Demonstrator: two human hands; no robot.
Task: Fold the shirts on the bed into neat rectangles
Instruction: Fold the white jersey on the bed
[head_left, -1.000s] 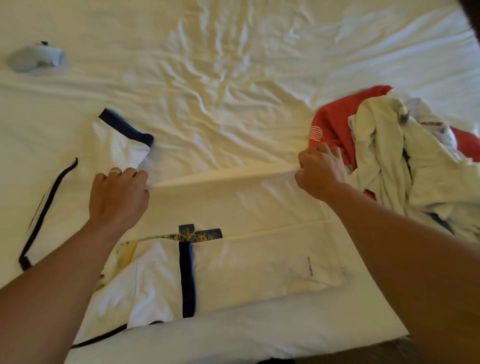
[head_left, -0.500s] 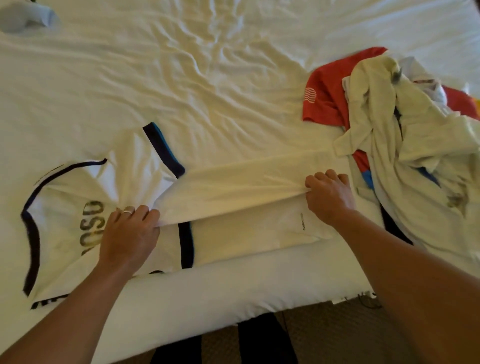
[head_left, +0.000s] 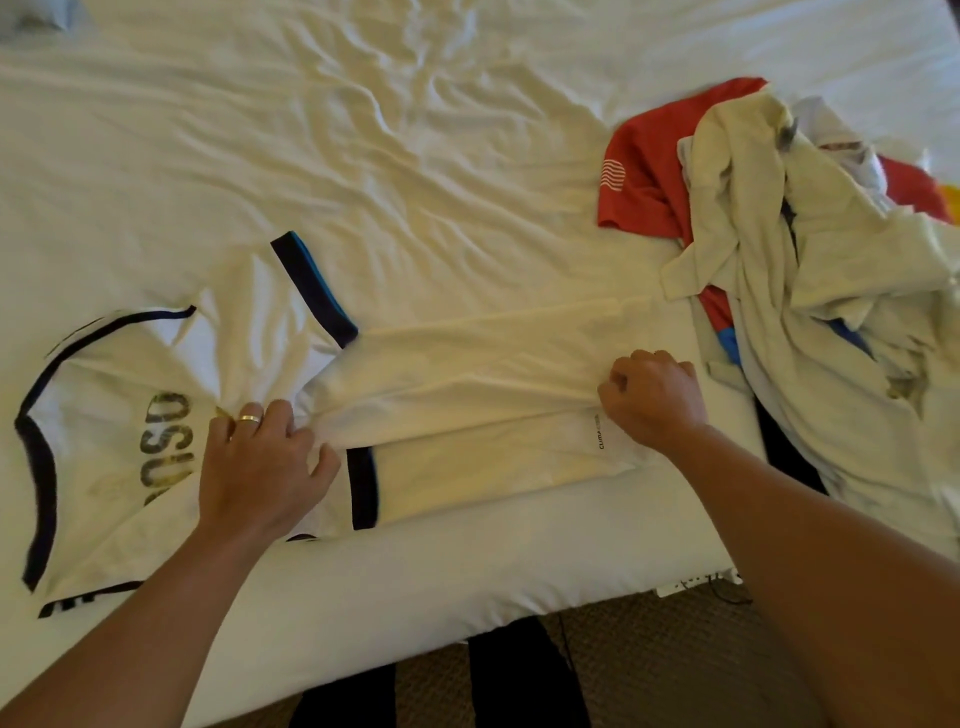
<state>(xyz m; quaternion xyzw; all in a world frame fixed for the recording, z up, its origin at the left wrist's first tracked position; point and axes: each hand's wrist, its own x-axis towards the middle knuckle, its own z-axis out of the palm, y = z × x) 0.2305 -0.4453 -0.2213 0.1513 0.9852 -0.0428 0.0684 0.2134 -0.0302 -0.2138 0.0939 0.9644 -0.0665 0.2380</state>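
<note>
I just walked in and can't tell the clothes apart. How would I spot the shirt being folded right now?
Look at the near edge of the white bed, left of the heap of clothes. The white shirt lies flat there, under the left hand and right hand. Unlike the crumpled heap, it has dark navy trim and gold lettering.

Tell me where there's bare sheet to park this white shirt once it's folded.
Bare sheet spans the far side, beyond the white shirt and left of the unfolded pile. The right side is crowded by that pile; the near edge is taken by the shirt, left hand and right hand.
</note>
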